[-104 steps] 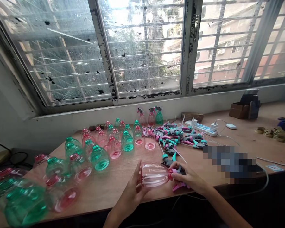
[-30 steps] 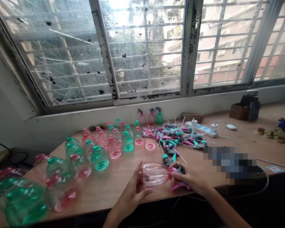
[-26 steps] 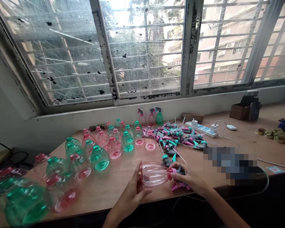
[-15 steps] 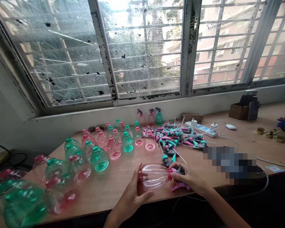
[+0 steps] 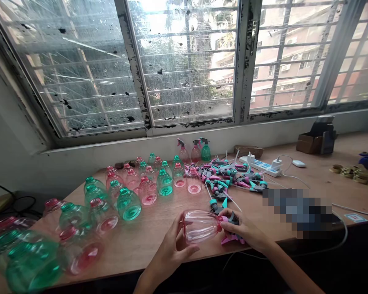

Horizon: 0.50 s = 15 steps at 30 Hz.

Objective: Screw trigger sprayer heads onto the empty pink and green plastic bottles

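Observation:
A clear pink plastic bottle [image 5: 200,226] lies sideways above the near edge of the wooden bench [image 5: 147,237]. My left hand [image 5: 171,249] cups its base end, fingers curled round it. My right hand [image 5: 243,230] grips the grey and pink trigger spray head [image 5: 231,222] seated at the bottle's neck. Another spray head [image 5: 216,205] with a teal collar lies just behind the bottle.
Several empty pink and green bottles [image 5: 127,202] cover the bench's left half. A pile of pink, teal and grey spray heads [image 5: 230,177] lies behind centre, with three capped spray bottles [image 5: 196,150] by the wall. A power strip [image 5: 262,165], cables and a cardboard box [image 5: 315,139] sit right.
The bottle has turned slightly between my hands and my left fingers have shifted their hold on its base. My right hand stays on the spray head. Nothing else has moved.

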Available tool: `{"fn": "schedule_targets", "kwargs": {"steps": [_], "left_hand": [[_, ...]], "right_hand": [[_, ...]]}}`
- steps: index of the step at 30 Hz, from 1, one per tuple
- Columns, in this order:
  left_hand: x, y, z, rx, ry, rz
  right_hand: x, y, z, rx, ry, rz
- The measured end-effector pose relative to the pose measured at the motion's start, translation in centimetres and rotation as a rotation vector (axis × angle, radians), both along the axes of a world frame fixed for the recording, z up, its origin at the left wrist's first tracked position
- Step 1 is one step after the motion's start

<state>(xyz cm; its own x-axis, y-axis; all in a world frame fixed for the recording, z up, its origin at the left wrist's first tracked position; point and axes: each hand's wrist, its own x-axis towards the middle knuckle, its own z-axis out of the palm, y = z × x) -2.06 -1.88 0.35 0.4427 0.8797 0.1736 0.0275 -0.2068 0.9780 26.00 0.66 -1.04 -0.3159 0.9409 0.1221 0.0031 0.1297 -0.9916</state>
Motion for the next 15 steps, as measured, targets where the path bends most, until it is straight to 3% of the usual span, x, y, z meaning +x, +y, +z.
{"fn": "schedule_targets", "kwargs": {"steps": [8,15], "left_hand": [[-0.3,0.5,-0.7,0.013,0.031,0.078],[0.2,0.0,1.0,0.014,0.095,0.051]], "right_hand": [[0.0,-0.1,0.0,-0.013,0.029,0.041],[0.1,-0.2,0.1,-0.014,-0.004,0.033]]}}
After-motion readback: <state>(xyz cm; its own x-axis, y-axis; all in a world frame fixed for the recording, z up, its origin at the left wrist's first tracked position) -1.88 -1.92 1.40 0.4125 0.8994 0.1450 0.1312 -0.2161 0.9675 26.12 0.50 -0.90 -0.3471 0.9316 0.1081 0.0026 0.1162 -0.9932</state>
